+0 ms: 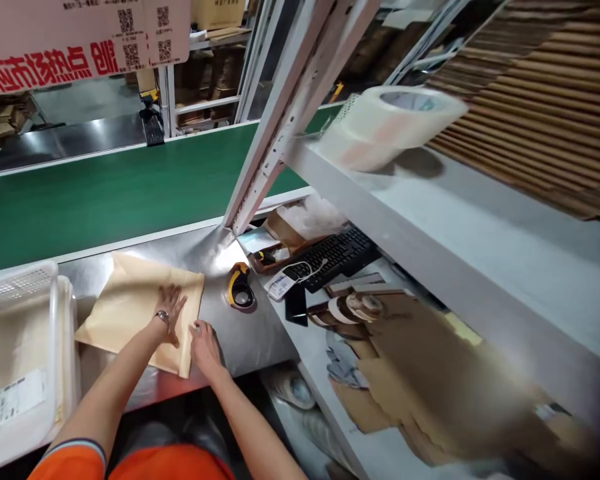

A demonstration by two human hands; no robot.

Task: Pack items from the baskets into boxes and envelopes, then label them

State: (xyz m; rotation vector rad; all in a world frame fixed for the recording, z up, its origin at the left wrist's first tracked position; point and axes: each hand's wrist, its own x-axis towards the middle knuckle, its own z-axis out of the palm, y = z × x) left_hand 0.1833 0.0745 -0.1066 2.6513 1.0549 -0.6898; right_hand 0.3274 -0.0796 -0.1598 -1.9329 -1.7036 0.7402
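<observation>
A flat, tan paper envelope [130, 307] lies on the shiny metal tabletop [260, 340]. The left hand [170, 312] presses on it, fingers spread wide; the right hand [206, 344] touches its folded edge, fingers curled, grip unclear. Just beyond sits a yellow-and-black tape dispenser [237, 285]; left, a white plastic basket [55, 320].

We see a matt paper envelope [130, 303], a shiny metal counter [253, 343] beneath it, a smooth plastic basket [54, 297] to its left, a matt belt [130, 193] beyond it, and dull cardboard [420, 353] to its right.
</observation>
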